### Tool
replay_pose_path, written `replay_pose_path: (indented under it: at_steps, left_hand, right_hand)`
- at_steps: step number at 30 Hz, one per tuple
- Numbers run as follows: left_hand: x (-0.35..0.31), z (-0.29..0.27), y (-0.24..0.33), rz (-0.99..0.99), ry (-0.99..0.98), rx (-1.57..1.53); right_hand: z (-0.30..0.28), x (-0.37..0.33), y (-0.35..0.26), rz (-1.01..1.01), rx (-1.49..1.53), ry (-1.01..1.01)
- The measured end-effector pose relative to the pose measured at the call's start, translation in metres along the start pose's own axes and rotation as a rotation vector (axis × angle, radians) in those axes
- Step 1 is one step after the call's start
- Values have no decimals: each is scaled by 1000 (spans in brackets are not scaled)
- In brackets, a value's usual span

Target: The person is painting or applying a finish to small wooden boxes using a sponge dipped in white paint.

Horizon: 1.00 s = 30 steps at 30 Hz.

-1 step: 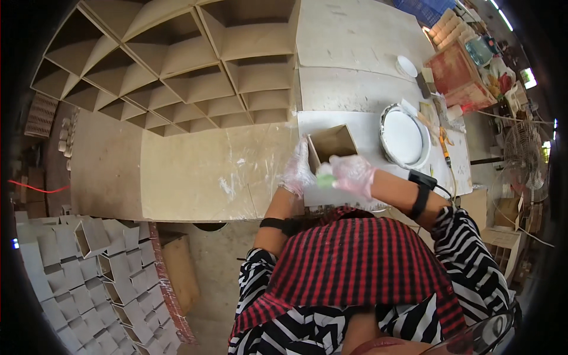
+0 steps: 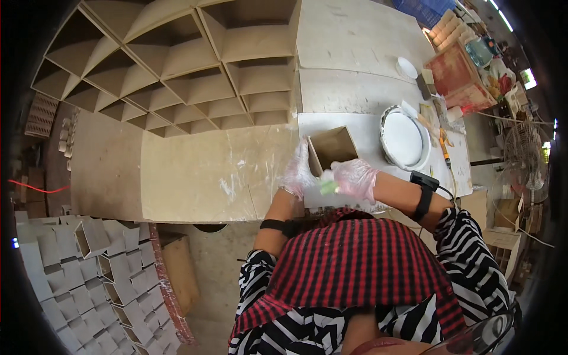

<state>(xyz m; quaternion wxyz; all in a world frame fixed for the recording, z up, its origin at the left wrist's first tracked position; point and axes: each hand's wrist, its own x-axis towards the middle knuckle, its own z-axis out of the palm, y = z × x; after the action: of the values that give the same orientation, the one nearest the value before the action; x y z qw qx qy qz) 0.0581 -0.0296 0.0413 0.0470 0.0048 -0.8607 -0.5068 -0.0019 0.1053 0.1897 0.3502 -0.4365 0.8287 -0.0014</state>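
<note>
An open-topped box [image 2: 333,148], brown inside, rests on the white work surface in front of me. My left hand [image 2: 297,172], in a clear, paint-smeared glove, grips the box by its left wall. Gloved as well, my right hand [image 2: 353,177] is closed around a small pale green piece [image 2: 328,187], perhaps a sponge, at the box's near side. Its exact kind is blurred, and my fingers cover part of it. Right of the box stands a round tub [image 2: 404,138] of white paint, with a flat brush [image 2: 410,109] at its rim.
Stacked bare brown boxes [image 2: 195,77] rise at the far left of the table [image 2: 201,177]. White-coated boxes [image 2: 89,284] are piled at lower left. A small white bowl [image 2: 406,67] and an orange-handled tool [image 2: 444,148] lie to the right, near a red crate [image 2: 455,74].
My right hand and the green piece have shifted slightly toward me and to the right along the box's near side. My left hand stays on the box.
</note>
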Motion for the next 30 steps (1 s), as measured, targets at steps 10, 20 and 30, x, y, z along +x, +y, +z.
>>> replay_pose_path:
  at_steps: [10,20,30]
  left_hand:
    - [5,3,-3,98,37,-49]
    - [12,-15,18,11,-134,-114]
    - [9,5,-7,-109,-164,-157]
  right_hand:
    - [-19,68,67,95,-336,240]
    - [-32,61,52,-85,-212,353]
    - [-45,27,83,289,-116,283]
